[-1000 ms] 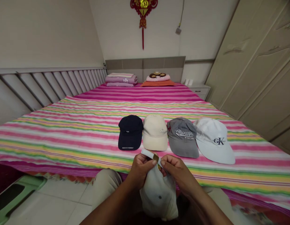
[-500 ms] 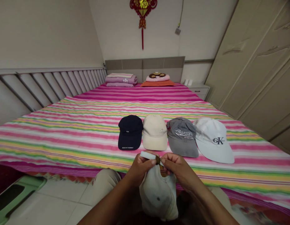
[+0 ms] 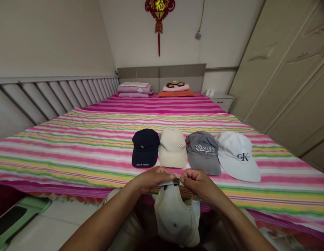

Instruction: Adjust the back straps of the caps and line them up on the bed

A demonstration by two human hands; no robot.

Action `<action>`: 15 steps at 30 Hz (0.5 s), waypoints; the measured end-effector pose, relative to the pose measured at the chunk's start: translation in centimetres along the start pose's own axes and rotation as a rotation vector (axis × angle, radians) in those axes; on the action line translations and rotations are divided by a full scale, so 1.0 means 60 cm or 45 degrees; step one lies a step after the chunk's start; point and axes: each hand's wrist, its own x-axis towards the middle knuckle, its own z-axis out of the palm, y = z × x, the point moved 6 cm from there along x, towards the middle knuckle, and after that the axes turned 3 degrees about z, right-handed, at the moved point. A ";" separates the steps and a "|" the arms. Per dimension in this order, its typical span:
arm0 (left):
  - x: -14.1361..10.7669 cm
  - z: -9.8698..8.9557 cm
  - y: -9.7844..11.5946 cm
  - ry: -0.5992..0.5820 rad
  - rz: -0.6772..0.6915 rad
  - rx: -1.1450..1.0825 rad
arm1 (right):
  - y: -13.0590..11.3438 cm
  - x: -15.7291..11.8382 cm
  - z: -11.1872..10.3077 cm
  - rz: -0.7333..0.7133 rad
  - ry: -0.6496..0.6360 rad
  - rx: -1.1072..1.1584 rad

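Between my hands hangs a pale baseball cap (image 3: pixel 176 216), its back opening and adjustment strap turned up toward me. My left hand (image 3: pixel 155 178) pinches the strap just left of a small brass-coloured buckle (image 3: pixel 176 181). On the buckle's other side, the fingers of my right hand (image 3: pixel 194 181) are closed on the strap. Beyond them, a navy cap (image 3: pixel 145 148), a cream cap (image 3: pixel 173 148), a grey cap (image 3: pixel 204 153) and a white cap (image 3: pixel 237 157) lie in a row on the bed, brims toward me.
A striped bedspread (image 3: pixel 85 139) covers the bed. Folded purple bedding (image 3: pixel 135 90) and a pink-and-orange stack (image 3: pixel 176 89) lie by the headboard (image 3: pixel 182 71). A green stool (image 3: pixel 23 216) stands at lower left, a wardrobe (image 3: pixel 289 76) on the right.
My left hand has turned over and shifted slightly left along the strap. The strap's end, which stuck up before, now lies down under my fingers. The row of caps stays put.
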 end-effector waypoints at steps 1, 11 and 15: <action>0.001 0.002 -0.003 -0.011 -0.023 -0.002 | -0.001 0.000 0.001 0.000 -0.008 0.001; 0.007 0.014 -0.021 0.033 -0.076 0.007 | -0.004 -0.002 0.001 0.015 -0.029 0.003; 0.007 0.016 -0.018 0.022 -0.046 0.021 | -0.006 -0.002 0.001 0.053 -0.047 0.018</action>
